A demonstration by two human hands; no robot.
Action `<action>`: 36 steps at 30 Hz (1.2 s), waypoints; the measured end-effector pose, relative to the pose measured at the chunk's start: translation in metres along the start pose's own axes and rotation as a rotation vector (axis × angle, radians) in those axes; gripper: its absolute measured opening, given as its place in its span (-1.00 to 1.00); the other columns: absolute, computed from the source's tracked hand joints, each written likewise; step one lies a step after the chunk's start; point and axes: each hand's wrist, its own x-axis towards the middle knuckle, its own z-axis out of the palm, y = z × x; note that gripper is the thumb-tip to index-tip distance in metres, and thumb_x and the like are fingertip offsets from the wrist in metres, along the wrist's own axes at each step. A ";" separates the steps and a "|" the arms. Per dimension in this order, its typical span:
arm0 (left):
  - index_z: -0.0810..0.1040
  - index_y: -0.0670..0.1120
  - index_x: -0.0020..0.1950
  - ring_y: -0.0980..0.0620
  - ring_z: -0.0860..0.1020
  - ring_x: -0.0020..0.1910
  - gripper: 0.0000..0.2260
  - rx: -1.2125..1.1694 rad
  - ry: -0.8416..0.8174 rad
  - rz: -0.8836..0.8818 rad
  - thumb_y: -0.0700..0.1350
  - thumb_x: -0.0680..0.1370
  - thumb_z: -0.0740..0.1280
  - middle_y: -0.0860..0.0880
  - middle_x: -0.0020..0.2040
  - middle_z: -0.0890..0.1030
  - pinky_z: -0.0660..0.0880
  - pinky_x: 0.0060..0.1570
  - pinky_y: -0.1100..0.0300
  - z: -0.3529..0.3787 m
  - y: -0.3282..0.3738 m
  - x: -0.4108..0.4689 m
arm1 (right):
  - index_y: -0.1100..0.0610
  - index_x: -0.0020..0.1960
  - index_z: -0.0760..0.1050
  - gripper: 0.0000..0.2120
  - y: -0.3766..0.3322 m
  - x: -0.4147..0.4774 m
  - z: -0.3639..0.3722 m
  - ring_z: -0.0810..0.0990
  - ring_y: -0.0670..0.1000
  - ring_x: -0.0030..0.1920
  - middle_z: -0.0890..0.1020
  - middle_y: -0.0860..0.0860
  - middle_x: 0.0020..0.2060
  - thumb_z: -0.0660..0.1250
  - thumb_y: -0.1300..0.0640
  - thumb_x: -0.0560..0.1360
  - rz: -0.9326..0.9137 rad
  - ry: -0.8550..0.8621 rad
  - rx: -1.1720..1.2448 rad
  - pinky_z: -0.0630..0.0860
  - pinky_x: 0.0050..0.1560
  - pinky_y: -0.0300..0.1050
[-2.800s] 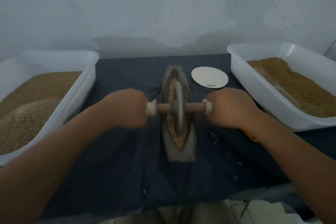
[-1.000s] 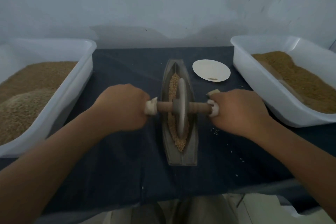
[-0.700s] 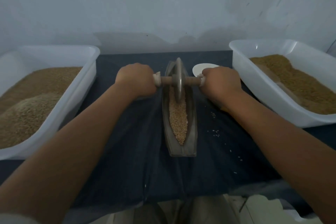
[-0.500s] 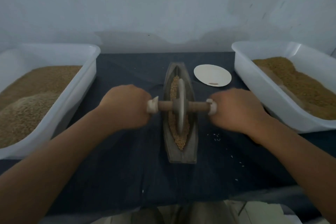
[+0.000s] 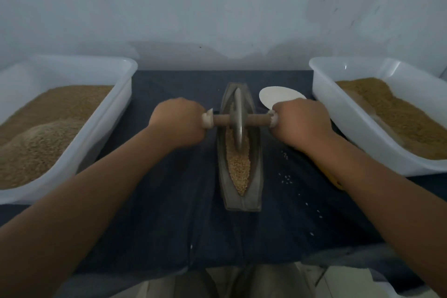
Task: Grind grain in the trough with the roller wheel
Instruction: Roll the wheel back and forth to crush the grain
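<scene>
A narrow boat-shaped grey trough [image 5: 257, 176] lies lengthwise on the dark cloth, with tan grain [image 5: 239, 167] along its groove. A metal roller wheel [image 5: 238, 120] on a wooden axle stands upright in the far half of the trough. My left hand [image 5: 177, 122] grips the left end of the axle. My right hand [image 5: 301, 123] grips the right end. Both fists hide the axle's handle ends. The near half of the grain lies uncovered.
A white tub [image 5: 108, 113] of brown grain stands at the left, and a second white tub [image 5: 338, 113] of grain at the right. A small white plate [image 5: 278, 98] sits behind my right hand. Stray grains [image 5: 286, 178] dot the dark cloth [image 5: 169, 213].
The wheel rolled to the far end, back to the trough's middle, and has now moved away from me again into the far half. Both hands kept their grip.
</scene>
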 end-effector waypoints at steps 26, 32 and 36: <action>0.24 0.00 -0.36 -0.06 0.35 -0.54 -0.58 0.064 0.344 0.112 0.03 0.48 0.46 0.07 -0.46 0.35 0.24 -0.43 0.25 0.018 -0.001 -0.046 | -0.03 -0.28 0.38 -0.72 0.006 -0.050 0.022 0.41 0.01 -0.50 0.39 -0.10 -0.49 0.20 -0.17 0.51 -0.039 0.205 0.008 0.22 -0.47 -0.21; 0.43 0.01 -0.29 -0.14 0.60 -0.26 -0.73 0.053 0.143 -0.005 0.10 0.54 0.30 0.03 -0.32 0.51 0.50 -0.25 0.10 -0.005 0.008 0.023 | -0.01 -0.26 0.38 -0.73 0.004 0.019 0.024 0.53 0.09 -0.34 0.50 -0.04 -0.38 0.22 -0.05 0.59 0.065 0.086 0.020 0.29 -0.35 -0.11; 0.36 0.06 -0.34 0.04 0.40 -0.46 -0.75 0.127 0.143 0.121 0.12 0.46 0.31 0.10 -0.41 0.42 0.25 -0.44 0.22 -0.004 0.000 -0.026 | -0.06 -0.27 0.43 -0.72 0.007 -0.031 0.009 0.45 -0.03 -0.41 0.50 -0.10 -0.42 0.18 -0.18 0.52 0.003 -0.007 0.015 0.32 -0.39 -0.15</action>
